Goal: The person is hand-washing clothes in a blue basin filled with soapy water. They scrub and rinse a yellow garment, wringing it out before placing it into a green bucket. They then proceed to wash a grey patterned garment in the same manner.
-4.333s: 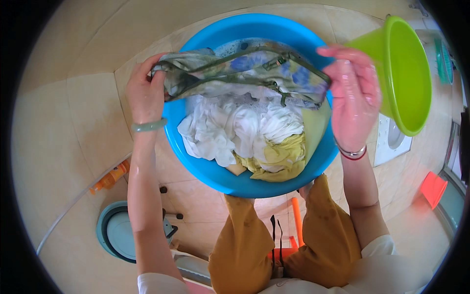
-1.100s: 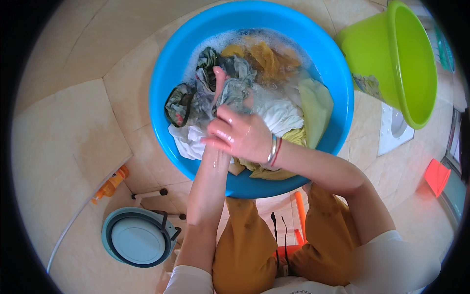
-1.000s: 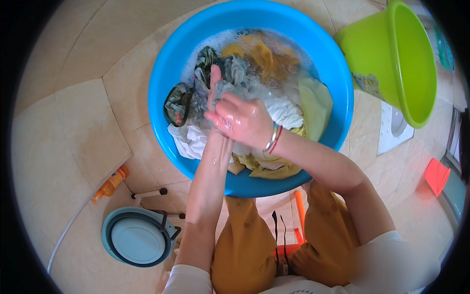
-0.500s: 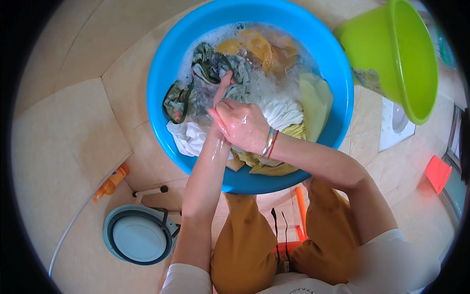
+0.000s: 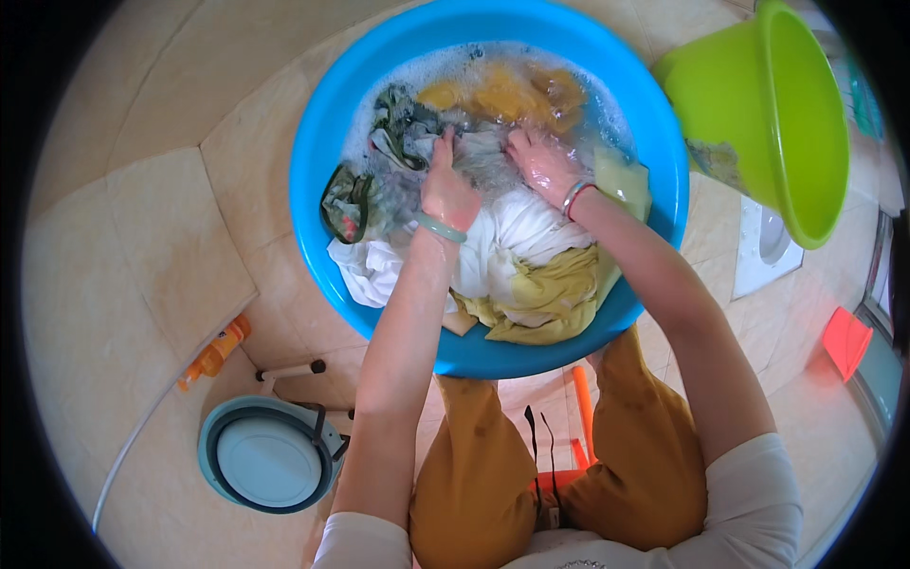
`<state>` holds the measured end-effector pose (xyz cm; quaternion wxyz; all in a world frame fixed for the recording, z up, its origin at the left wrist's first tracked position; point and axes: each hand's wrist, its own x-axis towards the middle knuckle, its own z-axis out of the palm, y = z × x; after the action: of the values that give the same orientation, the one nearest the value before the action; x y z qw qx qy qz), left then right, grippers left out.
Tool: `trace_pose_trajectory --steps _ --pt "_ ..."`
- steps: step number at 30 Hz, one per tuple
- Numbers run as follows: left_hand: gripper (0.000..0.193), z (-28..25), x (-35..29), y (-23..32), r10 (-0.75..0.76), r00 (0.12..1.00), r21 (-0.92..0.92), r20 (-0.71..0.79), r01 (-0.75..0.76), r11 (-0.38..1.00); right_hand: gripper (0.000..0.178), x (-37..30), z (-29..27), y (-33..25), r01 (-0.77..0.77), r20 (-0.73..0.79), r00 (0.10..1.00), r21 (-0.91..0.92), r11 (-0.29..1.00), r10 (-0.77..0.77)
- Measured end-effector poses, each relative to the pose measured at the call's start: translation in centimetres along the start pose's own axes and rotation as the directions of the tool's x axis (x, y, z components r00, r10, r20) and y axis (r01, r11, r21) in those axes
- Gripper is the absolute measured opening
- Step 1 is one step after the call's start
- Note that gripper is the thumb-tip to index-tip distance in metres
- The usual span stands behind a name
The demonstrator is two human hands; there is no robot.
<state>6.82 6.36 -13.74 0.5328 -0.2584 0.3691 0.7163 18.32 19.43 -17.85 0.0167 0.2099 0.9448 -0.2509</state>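
A big blue basin (image 5: pixel 322 142) full of soapy water and wet laundry sits on the tiled floor in front of me. My left hand (image 5: pixel 445 190), with a pale green bangle on the wrist, grips a grey-green patterned cloth (image 5: pixel 403 142) in the suds. My right hand (image 5: pixel 540 166), wearing a red and silver bracelet, presses on the same cloth beside it. White garments (image 5: pixel 517 237) and a yellow-green one (image 5: pixel 550 303) lie heaped at the near side. Orange-yellow cloth (image 5: pixel 502 95) floats at the far side.
A lime green bucket (image 5: pixel 796 123) stands tilted at the right of the basin. A round teal collapsible tub (image 5: pixel 265 460) sits at lower left, next to an orange bottle (image 5: pixel 213 351) and a thin hose. A red object (image 5: pixel 846 341) lies at far right.
My hands were clasped together over the near laundry; they have moved apart and further into the basin onto the patterned cloth. Earlier, both hands held that cloth stretched above the basin.
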Motion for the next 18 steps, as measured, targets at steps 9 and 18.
trace_pose_trajectory --steps 9,18 --pt "0.046 0.3 -1.2 -0.1 0.182 0.973 0.351 0.143 -0.222 0.91 0.009 -3.5 -4.9 -10.0 0.274 -0.223 0.951 0.294 0.916 -0.214" --pt "0.052 -2.4 -1.8 -0.6 0.004 0.753 -0.332 0.658 0.285 0.899 0.02 -2.8 -6.5 -15.6 0.508 -0.336 0.841 0.216 0.834 -0.424"
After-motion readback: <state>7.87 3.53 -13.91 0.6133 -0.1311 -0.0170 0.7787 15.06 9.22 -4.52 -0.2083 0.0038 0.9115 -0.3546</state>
